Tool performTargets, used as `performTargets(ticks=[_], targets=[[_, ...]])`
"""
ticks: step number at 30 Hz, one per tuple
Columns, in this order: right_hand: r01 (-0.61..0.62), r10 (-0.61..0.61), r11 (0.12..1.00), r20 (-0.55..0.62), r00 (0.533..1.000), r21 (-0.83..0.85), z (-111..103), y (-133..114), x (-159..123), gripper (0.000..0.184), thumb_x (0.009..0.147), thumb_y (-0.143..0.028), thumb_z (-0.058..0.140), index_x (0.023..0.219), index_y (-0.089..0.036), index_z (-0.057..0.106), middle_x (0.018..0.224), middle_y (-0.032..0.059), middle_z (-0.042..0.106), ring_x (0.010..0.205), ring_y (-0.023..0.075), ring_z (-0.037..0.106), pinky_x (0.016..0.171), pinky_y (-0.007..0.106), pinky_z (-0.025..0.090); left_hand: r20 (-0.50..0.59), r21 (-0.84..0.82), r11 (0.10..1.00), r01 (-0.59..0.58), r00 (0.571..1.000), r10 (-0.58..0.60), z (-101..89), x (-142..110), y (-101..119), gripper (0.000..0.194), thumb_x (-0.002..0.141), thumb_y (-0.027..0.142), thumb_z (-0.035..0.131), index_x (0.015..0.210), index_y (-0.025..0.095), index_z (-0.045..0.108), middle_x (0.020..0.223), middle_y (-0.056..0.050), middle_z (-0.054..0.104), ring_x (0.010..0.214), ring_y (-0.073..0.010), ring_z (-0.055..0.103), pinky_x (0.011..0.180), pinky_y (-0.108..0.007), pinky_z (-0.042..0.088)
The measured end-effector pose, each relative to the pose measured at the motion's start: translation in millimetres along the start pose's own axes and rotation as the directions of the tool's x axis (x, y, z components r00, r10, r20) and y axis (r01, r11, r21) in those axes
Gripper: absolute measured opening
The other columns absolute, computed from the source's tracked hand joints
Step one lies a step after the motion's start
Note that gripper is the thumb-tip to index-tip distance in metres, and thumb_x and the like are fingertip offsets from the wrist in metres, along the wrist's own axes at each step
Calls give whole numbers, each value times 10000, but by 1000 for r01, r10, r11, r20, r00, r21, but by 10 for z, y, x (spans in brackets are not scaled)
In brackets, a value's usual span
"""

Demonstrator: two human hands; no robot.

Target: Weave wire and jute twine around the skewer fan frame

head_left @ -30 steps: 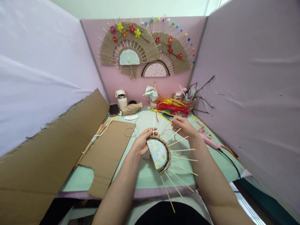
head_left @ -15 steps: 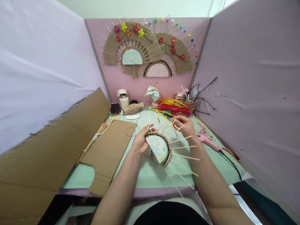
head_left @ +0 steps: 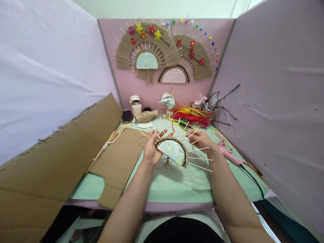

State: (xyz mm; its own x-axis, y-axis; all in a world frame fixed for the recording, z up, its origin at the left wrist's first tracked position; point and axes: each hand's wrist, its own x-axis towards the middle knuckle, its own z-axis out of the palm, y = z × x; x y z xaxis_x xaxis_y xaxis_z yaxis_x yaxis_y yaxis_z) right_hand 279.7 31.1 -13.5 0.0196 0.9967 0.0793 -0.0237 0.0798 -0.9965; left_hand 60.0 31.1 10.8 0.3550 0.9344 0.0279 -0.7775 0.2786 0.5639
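Note:
A half-round fan piece (head_left: 172, 151) with a pale blue floral face, dark trim and thin wooden sticks fanning out from its curved edge is in my left hand (head_left: 152, 148). My left fingers grip its left end, among the sticks there. Across the sticks, my right hand (head_left: 199, 141) pinches a thin strand of twine (head_left: 180, 136) close to the upper right sticks; the pinch itself is partly hidden. A knotted twine tassel (head_left: 167, 164) hangs under the fan's straight edge, above the table.
Cut cardboard (head_left: 121, 158) and a stick bundle (head_left: 105, 147) lie on the left. A pink glue gun (head_left: 229, 154) with its cord lies right. Behind are a twine roll (head_left: 146, 116), a bottle (head_left: 136, 106), coloured pipe cleaners (head_left: 191, 117) and twigs (head_left: 222, 108). Finished fans (head_left: 149, 44) hang on the back panel.
The fan piece has turned anticlockwise, so its straight edge is less steep and its sticks point more upward. The tassel now shows below it. My right hand has moved slightly down, staying pinched.

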Motion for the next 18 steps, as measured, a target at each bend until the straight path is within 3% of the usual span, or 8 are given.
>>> performTargets(ticks=[8, 14, 18], targets=[[-24, 23, 999, 21, 1000, 41, 14, -60, -50, 260, 624, -364, 716, 698, -170, 560, 520, -73, 356, 451, 47, 261, 462, 227, 155, 127, 83, 993, -79, 990, 68, 18, -70, -10, 406, 657, 34, 690, 878, 232, 414, 1080, -34, 637, 1057, -274, 617, 943, -457, 422], [-47, 43, 998, 86, 995, 43, 45, -115, -110, 273, 611, -365, 730, 667, -165, 552, 506, -74, 355, 441, 39, 252, 456, 224, 147, 93, 70, 994, -83, 993, 76, 49, -86, 20, 413, 655, 27, 670, 899, 246, 419, 1100, -35, 633, 1079, -284, 604, 938, -467, 419], [-30, 24, 997, 80, 996, 71, 46, -138, -132, 259, 617, -354, 723, 663, -167, 550, 506, -70, 362, 448, 49, 276, 462, 227, 172, 130, 68, 995, -68, 990, 58, 40, -88, 23, 416, 663, 36, 671, 909, 253, 414, 1130, -34, 626, 1091, -275, 598, 953, -463, 411]])
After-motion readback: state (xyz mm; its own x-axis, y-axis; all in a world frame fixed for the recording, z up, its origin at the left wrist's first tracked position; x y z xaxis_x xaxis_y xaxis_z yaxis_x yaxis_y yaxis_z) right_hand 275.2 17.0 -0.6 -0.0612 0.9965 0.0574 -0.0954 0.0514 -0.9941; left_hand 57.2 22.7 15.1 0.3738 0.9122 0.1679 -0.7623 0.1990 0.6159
